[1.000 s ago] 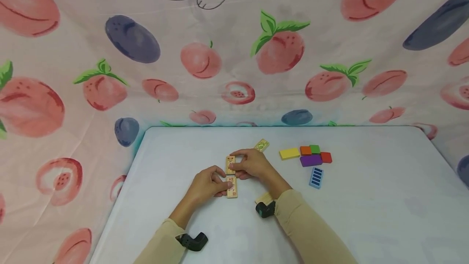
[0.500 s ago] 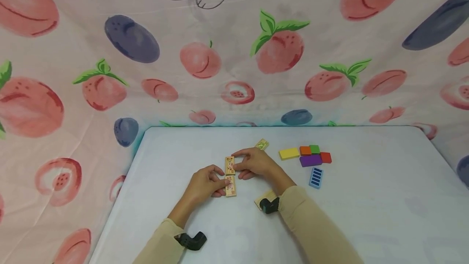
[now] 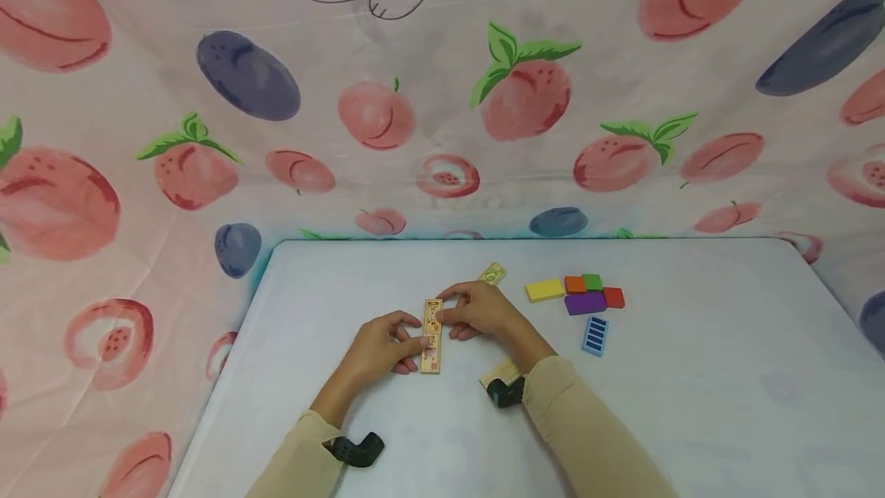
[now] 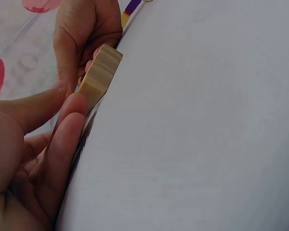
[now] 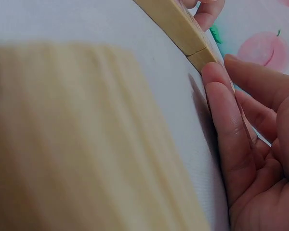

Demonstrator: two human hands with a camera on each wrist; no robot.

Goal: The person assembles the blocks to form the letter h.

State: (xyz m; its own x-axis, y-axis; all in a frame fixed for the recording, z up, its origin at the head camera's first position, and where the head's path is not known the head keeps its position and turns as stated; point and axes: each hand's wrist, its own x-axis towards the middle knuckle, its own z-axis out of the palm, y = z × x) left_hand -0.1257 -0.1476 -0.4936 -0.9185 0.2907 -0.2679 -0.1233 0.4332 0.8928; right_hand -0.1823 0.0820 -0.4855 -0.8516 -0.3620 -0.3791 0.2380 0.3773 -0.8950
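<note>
In the head view two flat wooden blocks with printed faces lie end to end in one line, a far block (image 3: pixel 432 312) and a near block (image 3: pixel 431 361). My left hand (image 3: pixel 376 343) holds the near block from the left, thumb over its top and fingers along its side. From the right my right hand (image 3: pixel 484 309) holds the far block, thumb on its face and index finger at its far end. The left wrist view shows the bare wooden end of the near block (image 4: pixel 102 72). A thin seam between the blocks shows in the right wrist view, beside my right fingers (image 5: pixel 226 120).
A plain wooden block (image 3: pixel 499 373) lies under my right wrist, large and blurred in its view. Behind my right hand lies another printed block (image 3: pixel 493 273). To the right are yellow (image 3: pixel 545 290), purple (image 3: pixel 585 303), orange, green and red blocks, and a blue striped one (image 3: pixel 594 335).
The far block has come toward the near one, and the narrow gap between them has closed. Both blocks have shifted slightly left, with both hands still at them.
</note>
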